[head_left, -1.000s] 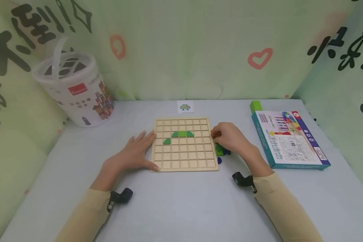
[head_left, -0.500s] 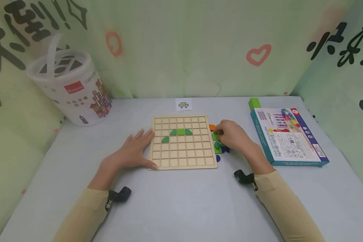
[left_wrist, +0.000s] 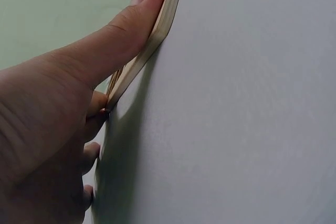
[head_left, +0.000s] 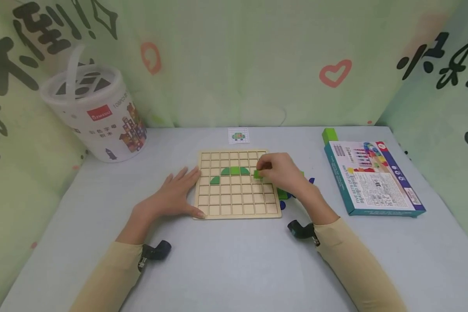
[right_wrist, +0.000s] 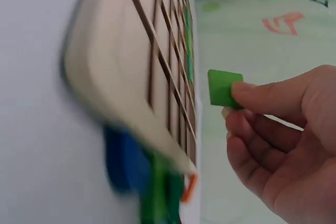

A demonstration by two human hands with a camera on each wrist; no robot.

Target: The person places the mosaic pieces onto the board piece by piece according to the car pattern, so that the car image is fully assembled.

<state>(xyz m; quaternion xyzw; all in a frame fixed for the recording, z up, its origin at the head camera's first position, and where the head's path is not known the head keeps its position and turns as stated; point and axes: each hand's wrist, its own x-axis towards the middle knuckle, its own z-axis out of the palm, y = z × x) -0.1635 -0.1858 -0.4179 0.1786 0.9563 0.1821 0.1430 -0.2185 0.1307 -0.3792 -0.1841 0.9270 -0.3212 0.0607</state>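
Note:
My right hand (head_left: 282,173) pinches a light green square tile (right_wrist: 224,87) between thumb and fingers, above the right part of a wooden grid board (head_left: 235,201). My left hand (head_left: 165,197) lies at the board's left edge, fingers spread, its thumb (left_wrist: 123,32) over the near left corner. Set in the grid are a light green square (head_left: 235,170), with a dark green quarter-round piece on each side, and another dark green quarter-round piece (head_left: 215,180) one row nearer at the left. Loose green and blue pieces (head_left: 282,195) lie beside the board's right edge, partly hidden by my right hand.
A small pattern card (head_left: 238,136) lies behind the board. To the right, a flat teal-edged box (head_left: 374,180) lies in front of a green block (head_left: 329,135). A white lidded bucket (head_left: 97,112) stands at the back left. Patterned cloth hangs behind the table.
My right hand has picked up the light green square from the loose pieces and moved left over the board with it. My left hand stays at the board's edge.

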